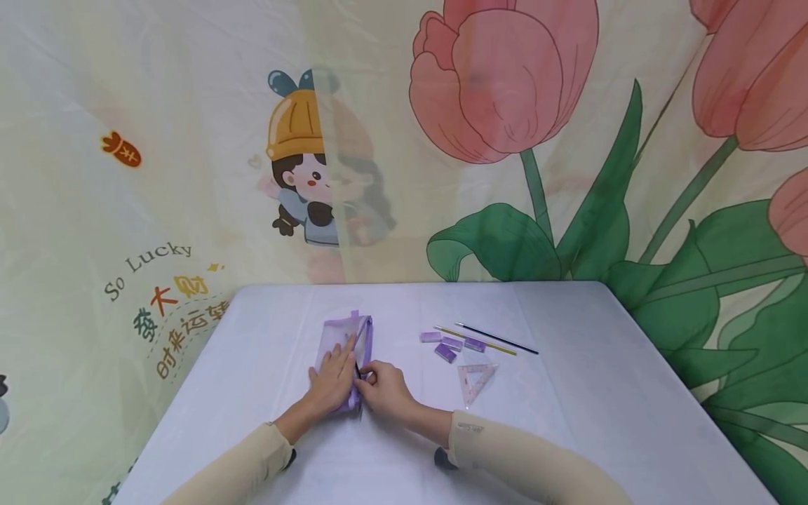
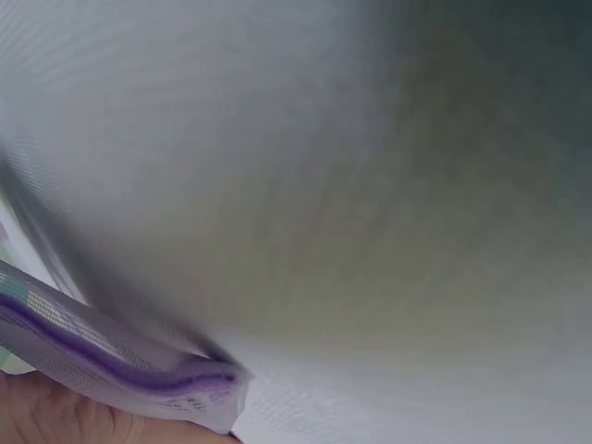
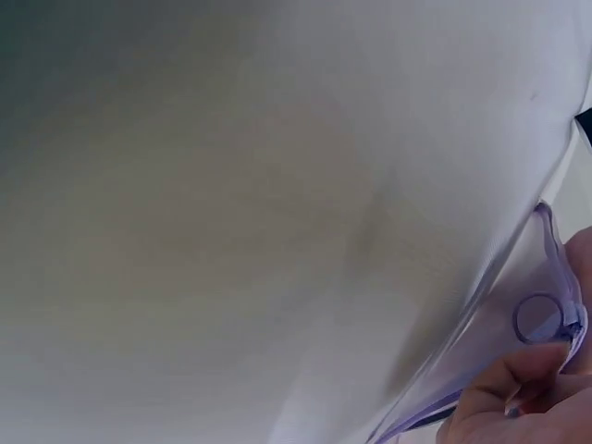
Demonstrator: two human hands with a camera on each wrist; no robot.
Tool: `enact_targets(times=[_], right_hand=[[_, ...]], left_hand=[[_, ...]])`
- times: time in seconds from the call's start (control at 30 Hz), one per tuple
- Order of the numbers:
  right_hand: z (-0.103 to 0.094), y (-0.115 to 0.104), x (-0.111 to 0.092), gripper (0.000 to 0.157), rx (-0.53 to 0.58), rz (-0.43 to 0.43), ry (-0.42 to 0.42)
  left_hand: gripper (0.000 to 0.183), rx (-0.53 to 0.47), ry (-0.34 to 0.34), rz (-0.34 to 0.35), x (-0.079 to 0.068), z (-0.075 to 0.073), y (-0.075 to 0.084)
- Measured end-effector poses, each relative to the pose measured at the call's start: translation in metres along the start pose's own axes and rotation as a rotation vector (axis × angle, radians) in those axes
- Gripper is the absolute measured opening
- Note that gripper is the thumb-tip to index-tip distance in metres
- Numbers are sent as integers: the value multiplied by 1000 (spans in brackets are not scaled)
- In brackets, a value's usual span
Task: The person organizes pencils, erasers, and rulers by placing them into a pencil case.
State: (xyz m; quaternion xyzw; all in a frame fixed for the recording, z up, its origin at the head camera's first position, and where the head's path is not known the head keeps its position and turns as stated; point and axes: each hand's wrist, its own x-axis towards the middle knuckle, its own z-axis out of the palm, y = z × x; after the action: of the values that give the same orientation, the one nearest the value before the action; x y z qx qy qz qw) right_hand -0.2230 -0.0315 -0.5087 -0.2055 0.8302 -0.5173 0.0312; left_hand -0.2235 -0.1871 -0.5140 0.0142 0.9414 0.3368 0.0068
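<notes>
A purple mesh zipper pouch (image 1: 336, 332) lies on the table, in front of the person and a little left. The left hand (image 1: 333, 379) rests on it with extended fingers and presses it down. At the pouch's right edge the right hand (image 1: 385, 388) pinches the zippered opening with thumb and curled index finger. In the right wrist view the pinching fingers (image 3: 513, 375) are beside the zipper slider, near a purple ring (image 3: 538, 319). A dark thin item shows between the hands at the opening; its kind is unclear. The left wrist view shows the pouch's purple-trimmed corner (image 2: 199, 377) over part of the hand.
Right of the hands lie several purple-sleeved erasers (image 1: 445, 352), a yellow pencil (image 1: 492, 344), a black pencil (image 1: 505, 340) and a clear set square (image 1: 475, 381). They are on a white-covered table (image 1: 568, 421). A printed curtain (image 1: 379, 140) hangs behind it.
</notes>
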Motion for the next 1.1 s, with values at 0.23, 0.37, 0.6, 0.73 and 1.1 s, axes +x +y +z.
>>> enact_targets(times=[0.23, 0.37, 0.6, 0.73, 1.1], right_hand=[[4, -10, 8, 11, 1, 57, 99], [7, -13, 10, 8, 13, 105, 109], [6, -11, 9, 16, 4, 147, 29], [1, -6, 5, 18, -55, 93, -10], [-37, -2, -19, 62, -576, -274, -75]], left_hand=[[55, -11, 8, 16, 0, 1, 1], [56, -20, 8, 8, 1, 2, 0], [56, -36, 8, 12, 1, 2, -1], [56, -43, 6, 8, 1, 2, 0], [56, -1, 2, 7, -1, -1, -1]])
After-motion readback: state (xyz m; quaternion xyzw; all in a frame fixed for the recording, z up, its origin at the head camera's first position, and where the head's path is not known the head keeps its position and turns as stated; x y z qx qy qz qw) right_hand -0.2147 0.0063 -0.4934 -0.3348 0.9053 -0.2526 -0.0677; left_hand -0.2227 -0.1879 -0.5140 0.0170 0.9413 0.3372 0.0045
